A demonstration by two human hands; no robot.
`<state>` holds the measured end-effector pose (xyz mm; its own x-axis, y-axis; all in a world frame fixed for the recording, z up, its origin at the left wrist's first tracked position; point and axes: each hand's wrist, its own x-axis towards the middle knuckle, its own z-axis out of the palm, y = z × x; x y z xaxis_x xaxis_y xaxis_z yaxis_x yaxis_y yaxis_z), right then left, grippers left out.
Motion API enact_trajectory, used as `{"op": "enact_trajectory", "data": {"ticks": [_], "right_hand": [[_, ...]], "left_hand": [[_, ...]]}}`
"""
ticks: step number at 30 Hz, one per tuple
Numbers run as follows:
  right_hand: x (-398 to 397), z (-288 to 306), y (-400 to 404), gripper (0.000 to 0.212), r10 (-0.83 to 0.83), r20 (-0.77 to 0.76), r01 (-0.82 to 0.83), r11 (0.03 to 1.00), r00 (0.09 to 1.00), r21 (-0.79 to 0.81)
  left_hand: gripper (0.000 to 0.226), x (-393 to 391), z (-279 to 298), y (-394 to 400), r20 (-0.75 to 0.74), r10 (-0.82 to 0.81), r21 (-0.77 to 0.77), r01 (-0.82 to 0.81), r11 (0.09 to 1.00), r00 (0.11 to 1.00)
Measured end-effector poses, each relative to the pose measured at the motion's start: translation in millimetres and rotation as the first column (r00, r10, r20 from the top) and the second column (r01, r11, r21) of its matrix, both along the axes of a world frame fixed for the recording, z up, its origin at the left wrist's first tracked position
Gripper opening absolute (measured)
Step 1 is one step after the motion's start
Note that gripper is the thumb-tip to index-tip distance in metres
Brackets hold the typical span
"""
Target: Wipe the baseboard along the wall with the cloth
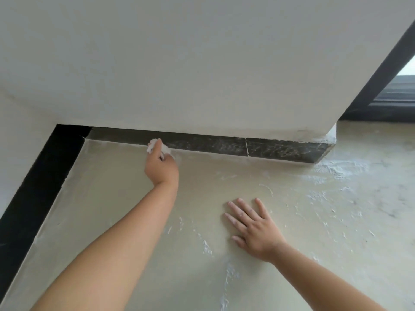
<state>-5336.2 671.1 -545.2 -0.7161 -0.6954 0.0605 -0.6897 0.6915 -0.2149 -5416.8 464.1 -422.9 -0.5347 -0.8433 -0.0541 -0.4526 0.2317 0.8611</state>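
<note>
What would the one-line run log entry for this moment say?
left hand: grips white cloth against dark marbled baseboard | right hand: flat on pale floor | streaks remain rightward

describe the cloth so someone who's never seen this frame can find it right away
Start at the white wall and drop to the dark baseboard along its foot. Left of that strip's middle, the left hand presses the cloth against it. It is the only small crumpled white wad there.
</note>
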Motion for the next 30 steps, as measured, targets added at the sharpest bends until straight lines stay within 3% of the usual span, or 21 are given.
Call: {"op": "enact_trajectory", "data": {"ticks": [5,8,11,13,17,21,25,30], "right_hand": [[2.6,4.0,10.5,0.052,0.018,-0.065,-0.013,0.997,0.998,0.071],[7.1,7.9,12.9,0.055,0.013,-0.128,0.004,0.991,0.992,0.133],[12.2,9.0,9.4,0.056,0.014,-0.137,0.011,0.983,0.991,0.181],[13.3,6.0,9.9,0.058,0.022,-0.141,0.004,0.984,0.99,0.18],[8.2,9.4,13.1,0.054,0.114,-0.176,-0.077,0.976,0.978,0.203],[-11.3,27.9,10.8,0.052,0.128,-0.047,-0.108,0.947,0.991,0.303],[-31.5,31.2,-6.6,0.067,0.068,-0.123,-0.02,0.936,0.99,0.352],[-23.6,15.9,-27.3,0.056,-0.157,-0.13,0.188,0.939,0.979,0.287]], "left_hand": [[0.044,-11.4,-2.8,-3.3,0.07,-0.164,-0.037,0.167,0.985,0.984],[0.044,-11.9,-11.4,25.3,0.083,-0.289,-0.027,0.292,0.956,0.954],[0.04,5.0,-19.7,63.2,0.084,-0.568,-0.049,0.573,0.818,0.819],[0.04,13.3,-22.5,80.0,0.056,-0.667,-0.041,0.669,0.742,0.743],[0.04,16.8,-17.9,56.2,-0.007,-0.59,0.018,0.59,0.807,0.807],[0.041,11.8,-21.4,-17.0,0.005,-0.451,-0.03,0.451,0.892,0.893],[0.039,8.4,-35.4,-73.9,0.039,-0.388,-0.124,0.39,0.913,0.921],[0.04,-4.0,-55.3,-87.1,0.07,-0.373,-0.157,0.379,0.912,0.925]]}}
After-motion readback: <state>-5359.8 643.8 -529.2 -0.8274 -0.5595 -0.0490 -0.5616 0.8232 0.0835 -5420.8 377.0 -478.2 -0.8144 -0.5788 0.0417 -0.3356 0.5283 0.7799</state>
